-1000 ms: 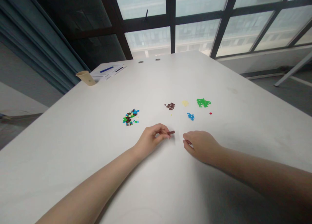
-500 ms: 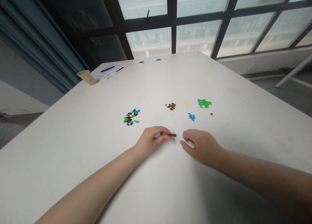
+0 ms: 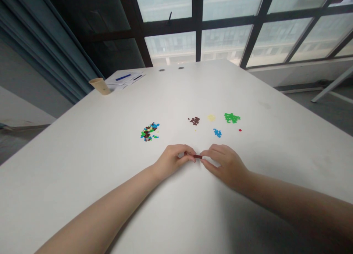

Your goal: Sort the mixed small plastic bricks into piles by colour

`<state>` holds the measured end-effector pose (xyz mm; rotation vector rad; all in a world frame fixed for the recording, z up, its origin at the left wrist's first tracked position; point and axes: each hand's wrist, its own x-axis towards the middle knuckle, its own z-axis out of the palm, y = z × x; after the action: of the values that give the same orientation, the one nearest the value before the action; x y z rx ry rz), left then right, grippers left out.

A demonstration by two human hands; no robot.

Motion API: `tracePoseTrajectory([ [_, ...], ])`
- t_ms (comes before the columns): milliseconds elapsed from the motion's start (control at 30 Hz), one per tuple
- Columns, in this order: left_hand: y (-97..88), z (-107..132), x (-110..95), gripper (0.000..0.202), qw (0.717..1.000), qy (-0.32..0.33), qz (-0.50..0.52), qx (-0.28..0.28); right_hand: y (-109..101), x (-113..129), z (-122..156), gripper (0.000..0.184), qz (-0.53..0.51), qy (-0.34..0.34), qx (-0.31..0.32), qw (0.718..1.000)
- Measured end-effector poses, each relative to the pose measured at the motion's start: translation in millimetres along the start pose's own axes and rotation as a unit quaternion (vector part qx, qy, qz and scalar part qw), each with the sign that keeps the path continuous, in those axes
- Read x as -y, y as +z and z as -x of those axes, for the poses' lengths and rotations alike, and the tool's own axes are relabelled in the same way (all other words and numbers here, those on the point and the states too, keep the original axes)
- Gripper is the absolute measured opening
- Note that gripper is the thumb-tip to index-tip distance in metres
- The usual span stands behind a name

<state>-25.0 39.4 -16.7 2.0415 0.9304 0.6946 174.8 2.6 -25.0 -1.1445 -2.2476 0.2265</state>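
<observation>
Your left hand [image 3: 172, 160] was closed in a pinch on the left end of the small brown piece [image 3: 197, 157], thumb under and fingertips over. Your right hand [image 3: 224, 165] met it from the other side, thumb and forefinger pinched on the right end. The brown piece lay level between the two sets of fingertips, just above the white table [image 3: 82, 165]; whether it touched the surface could not be told.

Beyond your hands lay the sorted groups: a brown pile [image 3: 194, 120], a yellow pile [image 3: 211, 117], a green pile [image 3: 232, 117], a blue pile [image 3: 217, 133] nearest your right hand, and a single red piece [image 3: 239, 130]. A mixed pile [image 3: 149, 131] sat apart, ahead of your left hand. All were clear of both hands.

Bare table ran to either side and towards you. The left edge was well away, with a paper cup [image 3: 100, 86] and papers [image 3: 125, 78] at the far left corner. The far edge stood before the window.
</observation>
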Motion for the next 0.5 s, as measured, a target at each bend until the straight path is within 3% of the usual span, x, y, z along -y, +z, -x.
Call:
tracePoseTrajectory([
  [133, 0.2, -2, 2, 0.019, 0.999, -0.025, 0.025, -0.029, -8, -7, -15, 0.016, 0.03, 0.017, -0.007, 0.999],
  [233, -1.8, -5, 4, 0.018, 0.998, -0.055, -0.018, -0.041, -20, -24, -41, 0.017, 0.06, 0.083, 0.012, 0.995],
  [367, -5.7, -6, 3, 0.023, 0.997, -0.05, -0.061, 0.002, -25, -53, -88, 0.021, 0.123, 0.173, 0.066, 0.975],
  [500, -7.0, -5, 2, 0.024, 0.996, -0.029, -0.079, 0.033, -10, -73, -129, 0.02, 0.131, 0.21, 0.089, 0.965],
])
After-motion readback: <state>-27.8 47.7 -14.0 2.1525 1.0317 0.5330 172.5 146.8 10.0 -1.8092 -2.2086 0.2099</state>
